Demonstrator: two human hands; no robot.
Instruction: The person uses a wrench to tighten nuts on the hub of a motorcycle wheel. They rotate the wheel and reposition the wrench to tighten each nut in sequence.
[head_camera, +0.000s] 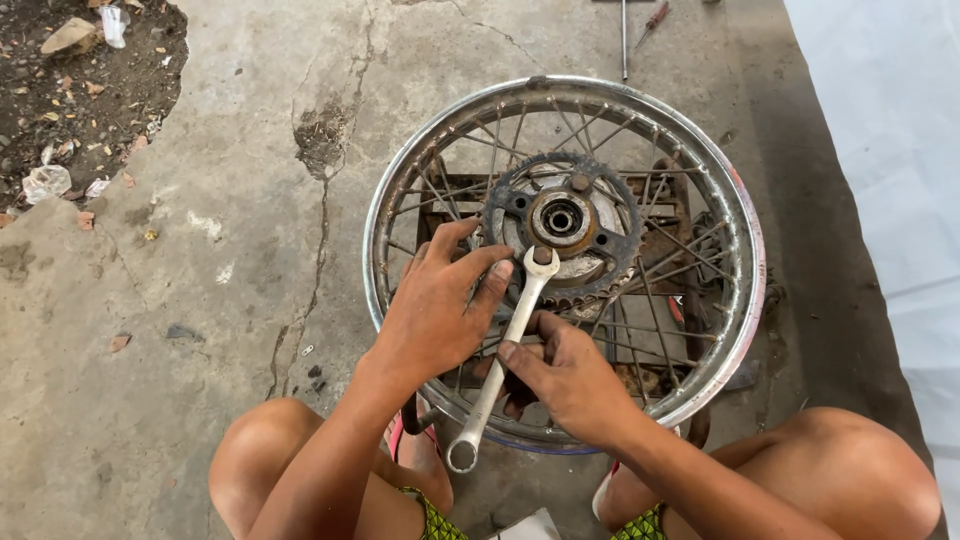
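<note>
Bare grimy arms and knees, green-yellow patterned shorts (432, 520), pink sandal strap (398, 435).

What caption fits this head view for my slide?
Both hands, left hand and right hand, hold a combination wrench on a sprocket nut of a spoked wheel.
</note>
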